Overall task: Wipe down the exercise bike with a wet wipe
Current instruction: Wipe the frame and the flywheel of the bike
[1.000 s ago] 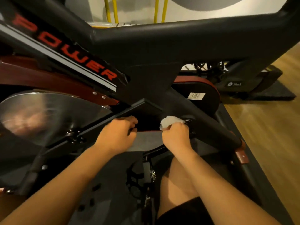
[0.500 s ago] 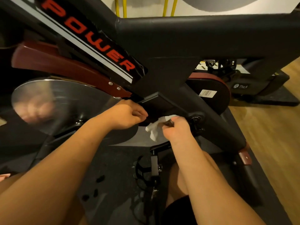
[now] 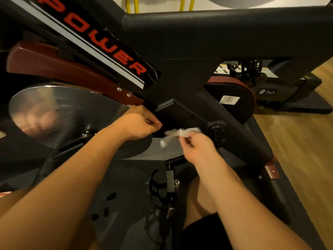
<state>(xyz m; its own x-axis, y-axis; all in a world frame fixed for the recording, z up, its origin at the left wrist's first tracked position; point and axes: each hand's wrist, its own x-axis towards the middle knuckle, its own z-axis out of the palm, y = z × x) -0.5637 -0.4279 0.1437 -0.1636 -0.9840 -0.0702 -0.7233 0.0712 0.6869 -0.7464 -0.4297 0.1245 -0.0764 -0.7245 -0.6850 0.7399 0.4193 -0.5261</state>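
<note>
Under frame edge, wipe, right hand

1. I see a wooden floor along the right side.
2. A dark rubber mat lies lower down, with a few black specks on it.
3. Yellow bars stand upright against a pale wall at the top.
4. Far back on the right, another machine labelled "TheA" sits on its own dark mat.

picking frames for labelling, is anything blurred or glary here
Head view: the right hand and the wet wipe it pinches are smeared by motion blur; the left hand is sharper; the flywheel shows a blurry warm reflection; the bike frame bows from the wide-angle lens; the light is dim and warm.
</note>
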